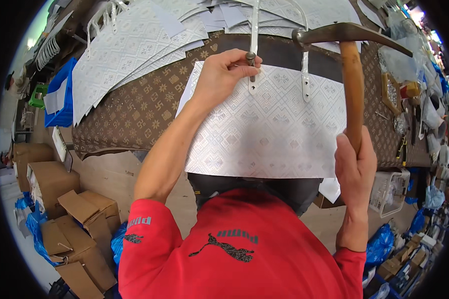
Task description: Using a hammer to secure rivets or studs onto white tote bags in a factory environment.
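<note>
A silvery white panel (272,134) with a diamond pattern lies before me, its near edge at the table's front. My left hand (222,74) pinches a short metal punch (252,60) between thumb and fingers. The punch stands upright over the left end of a white strap handle (255,30), just above a small dark star-shaped mark. On the strap's right end (306,82) a similar mark shows. In my right hand (356,167) is a hammer (353,84), gripped low on its wooden handle. Its metal head is raised to the right of the punch, apart from it.
Stacks of patterned panels (129,45) cover the back and left of the brown patterned table cover (119,124). A blue bin (65,97) stands at the left. To the right lie a wooden tray of small parts (390,93) and yellow-handled pliers (403,149). Cardboard boxes (77,234) sit on the floor.
</note>
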A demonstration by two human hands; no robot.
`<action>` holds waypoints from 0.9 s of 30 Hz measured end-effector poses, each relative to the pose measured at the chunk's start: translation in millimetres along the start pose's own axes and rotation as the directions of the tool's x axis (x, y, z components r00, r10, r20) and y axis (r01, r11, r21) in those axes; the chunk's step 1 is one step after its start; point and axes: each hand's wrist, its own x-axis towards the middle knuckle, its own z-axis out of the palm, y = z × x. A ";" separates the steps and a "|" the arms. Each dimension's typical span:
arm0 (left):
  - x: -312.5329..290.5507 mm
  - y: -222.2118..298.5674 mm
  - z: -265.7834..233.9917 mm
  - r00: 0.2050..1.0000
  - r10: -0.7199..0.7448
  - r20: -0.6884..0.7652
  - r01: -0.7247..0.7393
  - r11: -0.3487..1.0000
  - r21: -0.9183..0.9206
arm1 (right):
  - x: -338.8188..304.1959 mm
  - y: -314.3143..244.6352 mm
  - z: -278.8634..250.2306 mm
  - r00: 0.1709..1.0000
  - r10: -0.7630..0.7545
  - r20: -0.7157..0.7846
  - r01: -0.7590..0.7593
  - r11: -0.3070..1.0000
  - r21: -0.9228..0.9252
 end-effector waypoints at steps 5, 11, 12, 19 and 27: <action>-7.0 -2.2 3.7 0.998 -0.038 0.048 0.037 0.999 0.009 | -6.1 5.1 -2.2 0.998 0.062 0.010 -0.063 0.997 0.049; -13.2 3.0 4.2 0.997 -0.004 0.076 -0.011 0.980 0.197 | -14.1 -22.6 -8.9 0.995 -0.035 -0.094 0.039 0.998 0.040; -13.7 4.5 5.8 0.997 0.003 0.077 -0.018 0.981 0.196 | -15.7 -29.8 -9.6 0.987 -0.045 -0.156 0.058 0.995 0.080; -11.9 -1.5 12.4 0.998 0.032 0.062 -0.045 0.974 0.221 | 20.7 16.0 9.6 0.966 -0.083 0.246 0.157 0.941 -0.300; 31.3 -0.1 70.6 0.989 0.092 0.116 -0.093 0.996 0.004 | -6.4 -0.4 -36.6 0.966 0.170 -0.192 -0.125 0.966 0.227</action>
